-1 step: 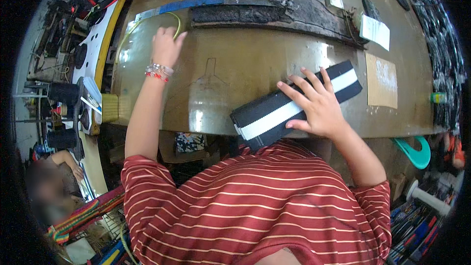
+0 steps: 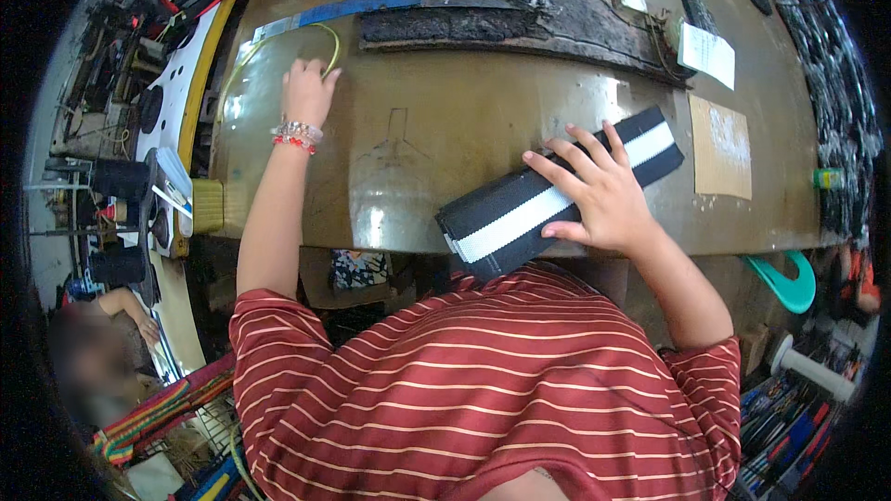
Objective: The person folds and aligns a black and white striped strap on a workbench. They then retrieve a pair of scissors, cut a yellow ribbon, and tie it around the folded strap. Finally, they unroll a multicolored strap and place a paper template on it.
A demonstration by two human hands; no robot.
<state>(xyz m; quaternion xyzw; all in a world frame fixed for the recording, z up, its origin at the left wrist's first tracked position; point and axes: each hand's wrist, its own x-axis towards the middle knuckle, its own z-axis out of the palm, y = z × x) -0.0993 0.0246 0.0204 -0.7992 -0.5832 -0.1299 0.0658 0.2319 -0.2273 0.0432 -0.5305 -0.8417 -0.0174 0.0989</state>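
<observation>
My left hand, with beaded bracelets at its wrist, is at the left of the table, thumb and fingers bent around the end of a thin yellow-green cord. The cord curves up in a loop and runs down to the left. Across the near edge of the table, tilted up to the right, lies a flat folded stack of black webbing with a ribbed white stripe along it. My right hand rests on that stack with its fingers spread; the palm hides part of the stripe.
Beyond my hands stands a long dark, crusted board with a blue strip. White paper and brown cardboard are at the right. A yellow container stands left. Another person's arm shows lower left.
My left thumb has come closer to the fingers, and the left hand has shifted slightly. The right hand and the webbing have hardly moved.
</observation>
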